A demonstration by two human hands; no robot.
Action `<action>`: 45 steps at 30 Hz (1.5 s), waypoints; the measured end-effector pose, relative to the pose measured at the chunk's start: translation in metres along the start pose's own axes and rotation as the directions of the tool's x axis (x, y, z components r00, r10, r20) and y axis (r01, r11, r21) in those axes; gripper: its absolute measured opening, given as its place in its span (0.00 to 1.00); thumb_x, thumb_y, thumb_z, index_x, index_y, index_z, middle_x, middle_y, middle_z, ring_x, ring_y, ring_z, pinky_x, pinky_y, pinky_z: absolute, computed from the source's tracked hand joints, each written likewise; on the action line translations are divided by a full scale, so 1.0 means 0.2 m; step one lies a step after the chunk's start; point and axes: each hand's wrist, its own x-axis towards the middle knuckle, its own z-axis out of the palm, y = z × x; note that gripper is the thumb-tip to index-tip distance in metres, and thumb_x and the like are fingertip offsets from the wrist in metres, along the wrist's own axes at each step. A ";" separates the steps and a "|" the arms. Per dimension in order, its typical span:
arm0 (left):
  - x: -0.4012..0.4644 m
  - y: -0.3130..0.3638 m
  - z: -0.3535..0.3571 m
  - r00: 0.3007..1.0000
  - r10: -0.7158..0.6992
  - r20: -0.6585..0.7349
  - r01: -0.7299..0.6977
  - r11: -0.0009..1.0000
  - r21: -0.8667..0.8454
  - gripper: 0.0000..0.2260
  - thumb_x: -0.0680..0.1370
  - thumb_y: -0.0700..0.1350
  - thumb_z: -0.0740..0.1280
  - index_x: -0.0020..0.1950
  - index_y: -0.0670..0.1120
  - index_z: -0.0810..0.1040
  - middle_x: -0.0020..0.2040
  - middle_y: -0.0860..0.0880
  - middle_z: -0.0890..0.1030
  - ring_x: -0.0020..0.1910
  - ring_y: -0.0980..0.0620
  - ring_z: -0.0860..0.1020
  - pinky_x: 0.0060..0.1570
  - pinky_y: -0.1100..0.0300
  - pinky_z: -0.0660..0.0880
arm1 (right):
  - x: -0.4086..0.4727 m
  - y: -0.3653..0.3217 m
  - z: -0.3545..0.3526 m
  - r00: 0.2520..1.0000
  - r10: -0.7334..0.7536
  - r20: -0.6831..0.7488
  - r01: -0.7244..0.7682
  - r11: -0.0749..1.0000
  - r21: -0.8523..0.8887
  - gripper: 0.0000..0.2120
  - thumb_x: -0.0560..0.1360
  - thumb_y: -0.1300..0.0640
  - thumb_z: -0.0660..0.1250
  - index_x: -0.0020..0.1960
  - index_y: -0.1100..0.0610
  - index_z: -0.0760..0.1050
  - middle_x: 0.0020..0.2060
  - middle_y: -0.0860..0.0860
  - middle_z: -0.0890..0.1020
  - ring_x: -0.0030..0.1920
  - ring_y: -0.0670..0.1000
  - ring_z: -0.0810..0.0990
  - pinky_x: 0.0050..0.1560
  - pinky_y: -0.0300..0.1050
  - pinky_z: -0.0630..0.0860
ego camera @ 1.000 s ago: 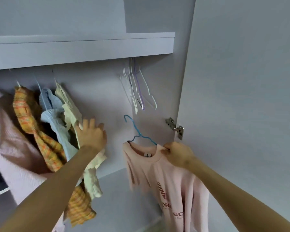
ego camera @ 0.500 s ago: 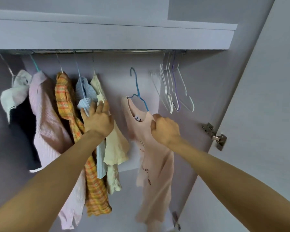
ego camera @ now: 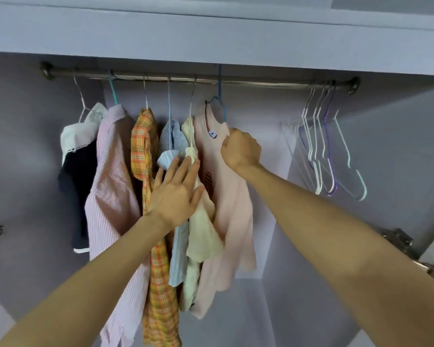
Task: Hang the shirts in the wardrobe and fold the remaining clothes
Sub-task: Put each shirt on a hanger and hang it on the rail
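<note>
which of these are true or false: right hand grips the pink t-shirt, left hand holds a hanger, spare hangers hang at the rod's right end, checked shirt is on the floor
1. The right hand grips the pink t-shirt. True.
2. The left hand holds a hanger. False: it presses flat against the cream shirt.
3. Empty hangers hang at the right end of the rod. True.
4. The orange checked shirt lies on the floor. False: it hangs on the rod.
</note>
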 end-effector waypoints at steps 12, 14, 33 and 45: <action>0.00 0.03 -0.08 0.983 -0.026 0.179 0.025 1.000 0.007 0.27 0.82 0.53 0.49 0.77 0.46 0.44 0.77 0.44 0.46 0.75 0.41 0.40 0.74 0.49 0.46 | -0.11 0.07 0.01 0.943 0.033 0.333 -0.082 0.988 0.134 0.21 0.79 0.60 0.56 0.71 0.60 0.60 0.65 0.59 0.71 0.63 0.62 0.72 0.61 0.53 0.70; -0.03 0.06 -0.13 0.977 -0.050 0.209 0.060 0.997 -0.041 0.26 0.82 0.53 0.50 0.77 0.47 0.45 0.78 0.45 0.45 0.75 0.42 0.40 0.73 0.48 0.48 | -0.21 0.08 -0.02 0.931 0.035 0.363 -0.096 0.984 0.150 0.24 0.78 0.62 0.56 0.73 0.60 0.57 0.67 0.60 0.68 0.64 0.62 0.70 0.62 0.53 0.69; -1.84 0.16 -0.49 0.553 -0.824 0.124 0.807 0.491 -0.328 0.14 0.77 0.39 0.64 0.63 0.40 0.76 0.62 0.42 0.75 0.61 0.43 0.74 0.59 0.60 0.66 | -1.72 -0.20 0.10 0.522 -0.362 0.773 -0.173 0.842 0.511 0.12 0.78 0.65 0.57 0.58 0.61 0.75 0.49 0.59 0.81 0.51 0.60 0.79 0.52 0.52 0.75; -3.29 0.92 -1.00 -0.400 -0.912 -0.094 0.884 -0.357 -0.303 0.12 0.78 0.38 0.62 0.59 0.43 0.78 0.55 0.42 0.82 0.53 0.45 0.80 0.50 0.62 0.70 | -3.00 -0.66 -0.08 -0.295 -0.703 0.647 -0.030 0.684 0.729 0.11 0.79 0.63 0.53 0.51 0.58 0.75 0.37 0.47 0.78 0.38 0.51 0.78 0.48 0.47 0.76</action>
